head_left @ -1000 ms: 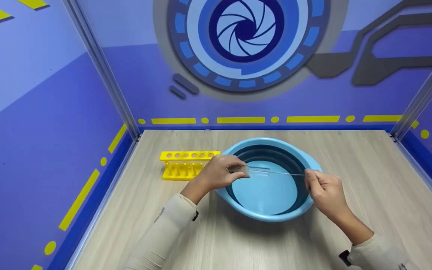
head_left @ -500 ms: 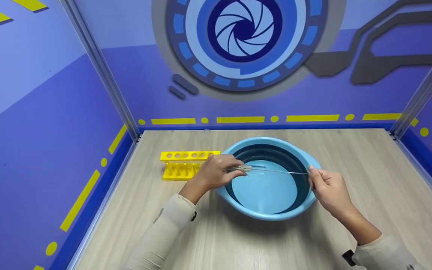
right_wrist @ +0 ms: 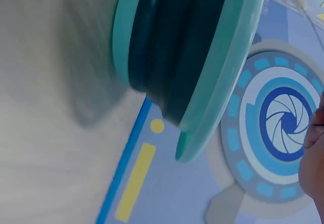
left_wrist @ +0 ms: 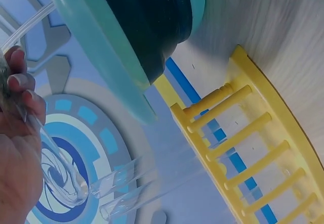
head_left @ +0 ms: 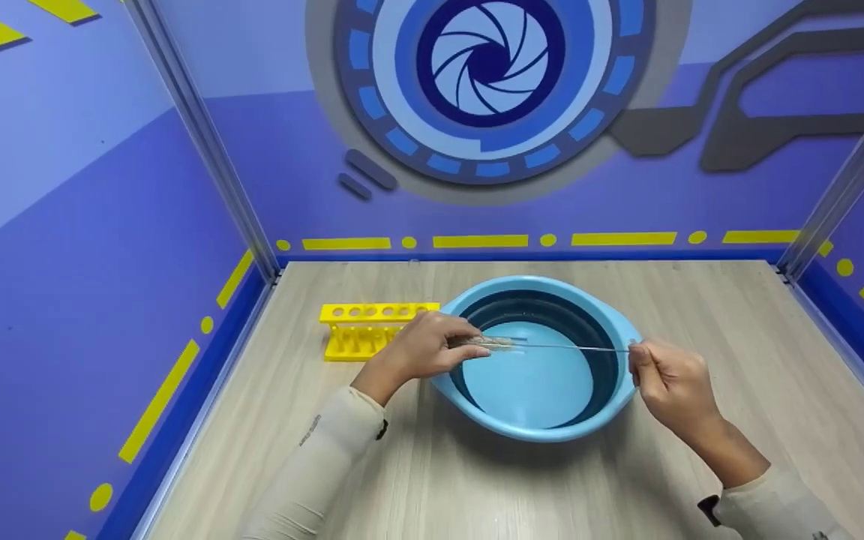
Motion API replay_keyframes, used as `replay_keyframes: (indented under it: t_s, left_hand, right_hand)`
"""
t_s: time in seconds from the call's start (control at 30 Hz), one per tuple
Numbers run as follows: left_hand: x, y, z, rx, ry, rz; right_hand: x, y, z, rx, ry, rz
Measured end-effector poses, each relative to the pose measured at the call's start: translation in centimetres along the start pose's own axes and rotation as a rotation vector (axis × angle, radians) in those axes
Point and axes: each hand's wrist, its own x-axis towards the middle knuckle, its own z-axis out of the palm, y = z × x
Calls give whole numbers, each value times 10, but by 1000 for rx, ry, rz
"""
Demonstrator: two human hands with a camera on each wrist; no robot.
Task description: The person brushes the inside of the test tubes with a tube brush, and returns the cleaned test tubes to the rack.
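Note:
Over the light blue basin (head_left: 528, 433), my left hand (head_left: 432, 343) holds a clear glass test tube (left_wrist: 66, 178), its rounded end showing below the palm in the left wrist view. Pale bristles of a test tube brush (head_left: 501, 343) lie just past the left fingertips. From them a thin wire handle (head_left: 574, 347) runs across the basin to my right hand (head_left: 676, 382), which pinches it between thumb and curled fingers near the right rim. Only a sliver of the right hand shows in the right wrist view.
A yellow test tube rack (head_left: 361, 354) stands left of the basin, partly behind the left hand. Clear test tubes (left_wrist: 119, 204) stand in it. Walls with a printed blue design (head_left: 477, 217) enclose the wooden table (head_left: 372, 480) at the back and sides.
My right hand has drawn a little to the right with the wire handle. The bristles reach further right of my left fingers, while the left hand has barely moved.

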Motion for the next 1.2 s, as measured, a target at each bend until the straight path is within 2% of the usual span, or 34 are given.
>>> replay_keyframes:
  t_s: [0.07,0.17,0.27,0.33,0.4,0.47,0.7,0.77,0.83,0.9,0.93,1.03,1.13,1.2]
  left_hand:
    - [-1,0,-1,-21,-14,-14]
    - [-2,1,-2,-35,-23,-19]
    - [-2,2,-2,-22,-10,-6]
    - [-1,1,-2,7,19,8]
    - [-1,0,-2,53,59,29]
    - [-2,-1,-1,110,111,53]
    - [-3,-8,4,327,288,153]
    - [-4,-9,5,359,322,154]
    - [-5,-10,6,365,338,144]
    - [-6,-10,6,347,334,125]
    - [-6,-10,5,331,325,116]
    - [-8,-10,2,271,257,81]
    - [-7,-10,-1,177,137,22]
    - [-6,-10,-3,104,46,-34]
  right_hand:
    - [2,4,-1,-5,26,-120]
    - [4,9,-4,-19,52,-241]
    - [4,14,-6,-7,50,-255]
    - [2,15,-8,11,34,-203]
    - [0,14,-10,30,9,-106]
    - [-2,11,-10,46,-26,34]
    - [3,-11,-15,175,-195,685]
    - [8,-15,-17,238,-226,801]
    - [11,-18,-18,270,-237,845]
    - [12,-17,-18,248,-224,786]
    - [11,-16,-17,215,-215,700]
    - [6,-5,-15,72,-155,338]
    - [2,8,-12,-7,-49,-25]
    - [2,16,-10,-21,13,-174]
